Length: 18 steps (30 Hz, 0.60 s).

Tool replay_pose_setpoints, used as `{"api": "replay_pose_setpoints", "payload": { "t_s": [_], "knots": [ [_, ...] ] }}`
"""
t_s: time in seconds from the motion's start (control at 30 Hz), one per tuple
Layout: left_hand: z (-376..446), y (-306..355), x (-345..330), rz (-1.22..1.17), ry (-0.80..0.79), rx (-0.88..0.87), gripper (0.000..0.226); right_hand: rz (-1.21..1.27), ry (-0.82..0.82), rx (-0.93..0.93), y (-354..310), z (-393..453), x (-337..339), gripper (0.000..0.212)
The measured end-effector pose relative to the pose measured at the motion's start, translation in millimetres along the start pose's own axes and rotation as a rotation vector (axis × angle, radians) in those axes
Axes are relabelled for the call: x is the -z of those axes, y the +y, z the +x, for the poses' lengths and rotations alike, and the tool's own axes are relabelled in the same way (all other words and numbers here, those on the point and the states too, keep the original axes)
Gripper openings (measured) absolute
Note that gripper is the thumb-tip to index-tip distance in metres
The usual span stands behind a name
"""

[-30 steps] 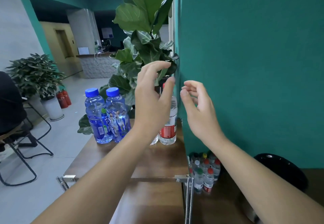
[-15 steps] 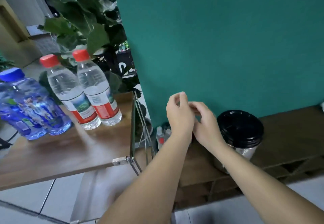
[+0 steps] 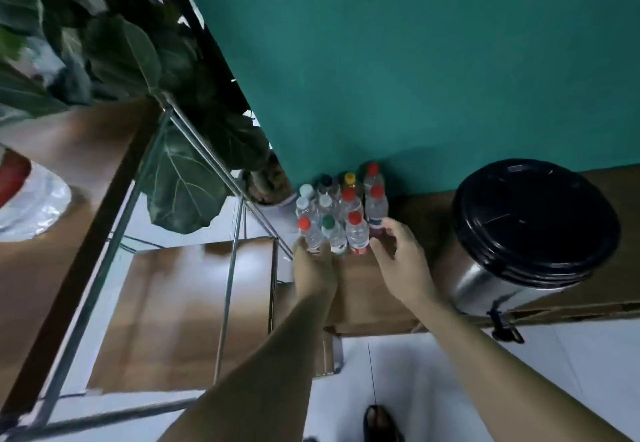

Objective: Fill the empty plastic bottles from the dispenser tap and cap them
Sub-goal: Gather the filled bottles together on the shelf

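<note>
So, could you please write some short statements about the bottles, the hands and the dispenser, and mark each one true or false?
1. The cluster of small bottles stands on the low wooden bench against the green wall. True.
2. The dispenser has a white lid. False: its lid is black.
3. Both hands reach toward the front row of bottles, the left hand and the right hand. True.
4. All the bottle caps are red. False: green, white, yellow and dark caps also show.
5. The right hand holds a bottle in the air. False: no bottle is lifted.
</note>
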State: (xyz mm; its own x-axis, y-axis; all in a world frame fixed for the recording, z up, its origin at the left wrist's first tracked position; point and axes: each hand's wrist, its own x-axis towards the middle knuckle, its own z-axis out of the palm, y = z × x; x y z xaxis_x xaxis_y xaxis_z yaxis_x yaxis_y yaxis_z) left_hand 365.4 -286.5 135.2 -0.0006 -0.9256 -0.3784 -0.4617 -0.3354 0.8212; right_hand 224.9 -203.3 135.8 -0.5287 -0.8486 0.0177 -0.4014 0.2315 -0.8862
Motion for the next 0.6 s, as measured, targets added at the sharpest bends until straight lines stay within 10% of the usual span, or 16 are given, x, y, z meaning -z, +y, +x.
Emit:
{"api": "replay_pose_setpoints", "payload": {
  "t_s": [0.17, 0.6],
  "knots": [
    [35.2, 9.5, -12.9, -0.019, 0.069, 0.07, 0.072, 0.076, -0.007, 0.08, 17.5, 56.6, -30.3, 0.053],
    [107.2, -14.9, -28.6, 0.009, 0.2, 0.04, 0.009, -0.052, 0.019, 0.141, 62.4, 95.1, -83.5, 0.031]
  ]
}}
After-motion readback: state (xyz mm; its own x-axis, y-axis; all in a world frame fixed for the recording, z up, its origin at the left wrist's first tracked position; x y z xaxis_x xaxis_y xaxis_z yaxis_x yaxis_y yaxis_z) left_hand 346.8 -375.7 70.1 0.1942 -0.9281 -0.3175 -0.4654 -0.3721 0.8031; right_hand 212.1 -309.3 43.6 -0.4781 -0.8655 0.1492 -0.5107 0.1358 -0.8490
